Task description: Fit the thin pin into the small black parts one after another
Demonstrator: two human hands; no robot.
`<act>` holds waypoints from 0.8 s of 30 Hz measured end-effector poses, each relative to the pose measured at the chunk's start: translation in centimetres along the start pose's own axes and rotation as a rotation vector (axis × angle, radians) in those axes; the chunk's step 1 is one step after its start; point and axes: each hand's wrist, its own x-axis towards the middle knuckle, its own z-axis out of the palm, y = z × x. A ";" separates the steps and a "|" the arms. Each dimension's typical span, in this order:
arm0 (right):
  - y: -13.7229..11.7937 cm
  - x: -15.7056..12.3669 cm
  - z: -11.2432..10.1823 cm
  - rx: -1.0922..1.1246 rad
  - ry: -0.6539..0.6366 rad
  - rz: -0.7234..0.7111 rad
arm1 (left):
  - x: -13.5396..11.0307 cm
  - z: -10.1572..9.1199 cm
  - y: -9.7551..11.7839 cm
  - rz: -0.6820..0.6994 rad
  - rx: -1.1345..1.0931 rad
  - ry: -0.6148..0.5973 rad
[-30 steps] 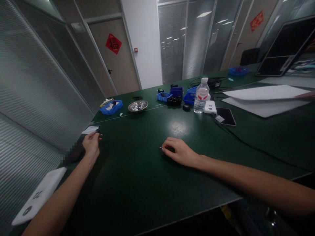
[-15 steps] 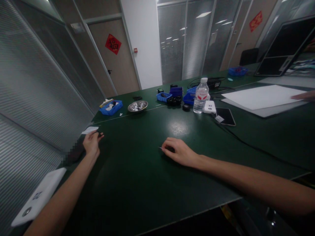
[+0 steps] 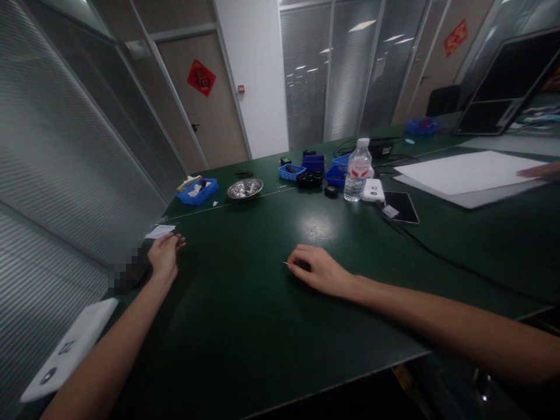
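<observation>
My left hand (image 3: 164,255) is raised at the left side of the green table (image 3: 245,326). Its fingers are closed in a pinch around a small dark thing, mostly hidden and too small to name. Close behind that hand lies a white sheet of paper (image 3: 159,231). My right hand (image 3: 317,269) rests on the tabletop near the middle, fingers curled. Between its thumb and forefinger it pinches a thin, pale, needle-like piece (image 3: 285,263), whose tip sticks out to the left.
Farther back are a blue tray (image 3: 210,191), a metal bowl (image 3: 235,196) with small items, and a water bottle (image 3: 357,175). A tablet (image 3: 405,209) and black cable (image 3: 437,252) lie to the right. Another person's hand (image 3: 540,170) touches white sheets (image 3: 464,169).
The fingers of my left hand have shifted slightly, and less of the small dark thing shows. My right hand has stayed in place.
</observation>
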 end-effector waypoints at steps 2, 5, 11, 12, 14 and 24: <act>-0.1 0.0 0.0 -0.005 -0.001 0.005 | -0.1 0.0 0.1 -0.001 0.005 -0.001; -0.3 0.0 -0.1 -0.003 -0.007 0.011 | -0.1 0.0 0.1 -0.006 0.011 -0.008; -0.4 -0.1 -0.3 0.003 -0.015 0.008 | -0.2 0.0 0.1 0.009 0.019 -0.023; -0.4 -0.1 -0.3 0.001 -0.012 0.010 | -0.2 0.0 0.1 0.015 0.020 -0.019; -0.3 -0.1 -0.2 -0.003 -0.007 0.013 | -0.3 0.0 0.1 0.021 0.021 -0.016; -0.1 -0.1 0.0 0.005 -0.008 0.005 | -0.8 0.3 0.7 -0.017 0.028 -0.044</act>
